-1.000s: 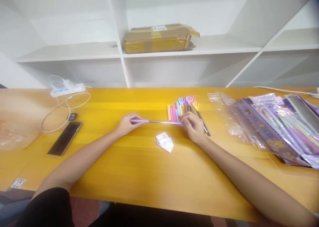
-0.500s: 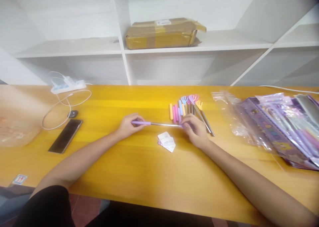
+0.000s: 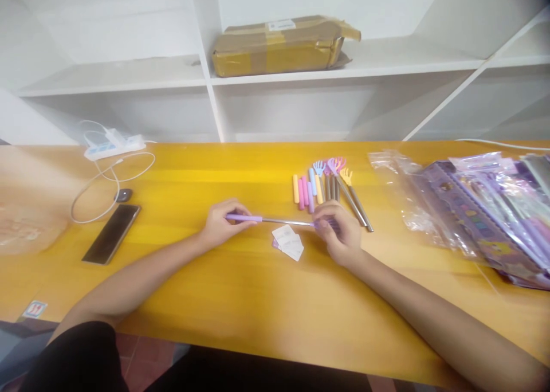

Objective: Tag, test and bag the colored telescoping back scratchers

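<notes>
The left hand [image 3: 221, 223] is pinching the purple handle [image 3: 244, 217] between thumb and fingers, while the right hand [image 3: 344, 234] is gripping the clawed end with curled fingers, partly hiding it. The purple-handled back scratcher [image 3: 286, 222] is spanning the gap between both sets of fingers, its metal rod showing. Whether it is touching the wood, one cannot tell. The step in hand seems to be holding the scratcher lengthwise by its two ends; any push or pull is probably calling for both pinches to line up with the rod, lest it bend. Just on the body side of the rod, near the right fingers, white paper cards [image 3: 287, 242] are lying fanned. Beyond the right fingertips, pastel tubes [image 3: 305, 192] and other back scratchers [image 3: 361, 208] are crowding the far side, and clear plastic bags [image 3: 412, 200] are lying farther right. Around the left fingers bare wood is showing, with a smartphone [image 3: 112, 234] resting well to their left. The tabletop's front edge [image 3: 240, 351] is running well apart from both hands' fingers.
</notes>
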{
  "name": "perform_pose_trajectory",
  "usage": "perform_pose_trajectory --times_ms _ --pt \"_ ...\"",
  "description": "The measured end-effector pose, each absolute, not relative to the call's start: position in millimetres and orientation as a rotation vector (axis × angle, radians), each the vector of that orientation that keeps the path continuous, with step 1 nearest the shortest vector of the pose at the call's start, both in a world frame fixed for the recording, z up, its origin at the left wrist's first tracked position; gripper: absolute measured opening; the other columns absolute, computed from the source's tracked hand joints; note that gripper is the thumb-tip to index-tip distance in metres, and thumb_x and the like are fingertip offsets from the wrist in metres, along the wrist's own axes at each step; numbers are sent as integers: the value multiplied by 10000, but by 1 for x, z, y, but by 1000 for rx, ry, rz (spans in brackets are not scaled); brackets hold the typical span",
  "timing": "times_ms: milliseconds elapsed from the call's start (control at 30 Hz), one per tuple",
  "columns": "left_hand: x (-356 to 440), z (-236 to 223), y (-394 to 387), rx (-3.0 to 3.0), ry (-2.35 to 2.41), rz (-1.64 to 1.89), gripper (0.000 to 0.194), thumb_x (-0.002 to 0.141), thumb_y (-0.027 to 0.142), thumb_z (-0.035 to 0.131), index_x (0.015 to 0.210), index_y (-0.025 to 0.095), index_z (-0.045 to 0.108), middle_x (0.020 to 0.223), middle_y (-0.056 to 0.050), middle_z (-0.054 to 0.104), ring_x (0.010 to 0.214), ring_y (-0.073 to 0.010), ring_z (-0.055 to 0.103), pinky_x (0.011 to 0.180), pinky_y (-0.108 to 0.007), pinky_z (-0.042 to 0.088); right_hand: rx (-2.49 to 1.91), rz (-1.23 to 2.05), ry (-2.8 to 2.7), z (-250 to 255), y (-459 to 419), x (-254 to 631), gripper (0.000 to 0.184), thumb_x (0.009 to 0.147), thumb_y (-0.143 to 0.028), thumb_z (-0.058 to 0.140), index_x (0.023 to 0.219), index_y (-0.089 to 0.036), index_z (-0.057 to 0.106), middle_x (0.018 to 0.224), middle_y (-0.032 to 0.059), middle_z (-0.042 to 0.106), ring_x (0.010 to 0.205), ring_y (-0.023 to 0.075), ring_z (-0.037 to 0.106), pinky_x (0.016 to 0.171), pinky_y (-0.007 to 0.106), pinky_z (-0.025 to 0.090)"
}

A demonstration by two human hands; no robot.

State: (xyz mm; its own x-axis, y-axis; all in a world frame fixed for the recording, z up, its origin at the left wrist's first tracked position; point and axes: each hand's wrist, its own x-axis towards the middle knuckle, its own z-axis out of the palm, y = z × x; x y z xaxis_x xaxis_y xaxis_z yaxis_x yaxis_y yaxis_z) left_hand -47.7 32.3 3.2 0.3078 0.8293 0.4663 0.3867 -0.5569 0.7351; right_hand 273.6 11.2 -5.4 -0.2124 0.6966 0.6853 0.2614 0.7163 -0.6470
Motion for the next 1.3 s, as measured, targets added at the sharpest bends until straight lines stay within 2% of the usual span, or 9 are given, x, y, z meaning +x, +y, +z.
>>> perform_pose_trajectory --times_ms 300,467,767,900,1033,1133,1200,1300 --pt "-33 8 14 2097 988 1243 228 849 364 889 843 188 744 770 -17 728 628 -110 626 560 -241 452 -681 477 -1774 -3 -2 257 142 1024 -137 531 1084 -225 624 908 59 613 826 194 598 695 358 497" --pt "-26 8 5 2109 1021 1237 227 858 366 882 840 190 740 765 -10 728 642 -110 634 592 -242 468 -666 485 -1768 -6 -7 249 150 1012 -133 549 1106 -227 618 905 62 613 829 199 596 681 354 498" --pt "-28 4 21 1882 1193 1054 335 806 487 900 834 194 741 808 -15 739 700 -133 649 626 -251 495 -727 556 -1827 -7 7 247 90 1042 -220 556 1124 -242 586 951 61 627 853 206 617 752 372 523" --pt "-35 -2 40 1720 1224 990 388 787 526 897 878 186 734 794 -22 751 641 -141 650 574 -255 504 -771 614 -1821 -12 24 256 194 1030 -319 598 1206 -258 546 1033 81 599 897 221 625 759 383 556" --pt "-39 -3 46 1672 1244 967 426 805 577 869 871 184 718 734 -12 728 555 -128 604 510 -252 468 -774 602 -1798 -22 34 265 257 983 -327 674 1205 -269 558 1096 104 596 961 244 633 769 402 584" --pt "-43 -3 46 1907 1297 981 386 875 573 811 896 196 734 823 -25 756 684 -151 660 623 -268 512 -788 694 -1738 -28 37 267 204 1013 -335 658 1182 -274 561 1056 78 606 863 203 650 709 363 592" --pt "-44 -3 46 2152 1302 949 344 945 549 746 961 206 743 915 -39 771 800 -173 692 735 -293 536 -822 792 -1705 -30 38 268 209 1035 -355 645 1204 -276 550 992 42 622 750 166 645 647 330 582" --pt "-42 -4 43 2481 1266 837 305 1048 491 616 1086 216 742 998 -60 775 879 -193 710 812 -319 534 -874 872 -1699 -30 38 268 233 1053 -395 632 1228 -269 544 914 3 651 629 132 624 574 294 557"
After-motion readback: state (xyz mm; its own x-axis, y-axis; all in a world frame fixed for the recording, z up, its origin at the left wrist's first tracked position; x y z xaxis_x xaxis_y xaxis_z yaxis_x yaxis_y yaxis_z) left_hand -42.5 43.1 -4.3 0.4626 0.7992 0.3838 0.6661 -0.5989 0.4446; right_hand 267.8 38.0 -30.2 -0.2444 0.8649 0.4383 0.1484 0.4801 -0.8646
